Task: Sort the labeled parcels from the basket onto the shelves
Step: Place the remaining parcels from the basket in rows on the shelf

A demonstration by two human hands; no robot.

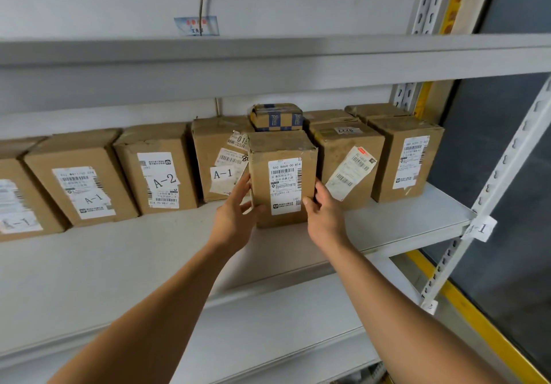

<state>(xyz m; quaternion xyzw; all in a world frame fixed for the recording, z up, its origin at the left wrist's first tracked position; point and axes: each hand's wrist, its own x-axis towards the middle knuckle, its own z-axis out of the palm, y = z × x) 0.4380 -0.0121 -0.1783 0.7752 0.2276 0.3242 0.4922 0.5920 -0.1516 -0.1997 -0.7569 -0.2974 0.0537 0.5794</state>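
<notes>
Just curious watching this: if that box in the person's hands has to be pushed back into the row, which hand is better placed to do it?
Probably the right hand: its thumb lies on the front face of the held box, ready to push. The left hand grips the side.

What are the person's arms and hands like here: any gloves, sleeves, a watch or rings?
Both forearms come up from the bottom of the head view bare, with no sleeve in sight as far as the frame shows. The left hand and the right hand wear no gloves. No watch, wristband or ring shows on the visible sides, and there are no markings. The fingernails that show are short and plain.
</notes>
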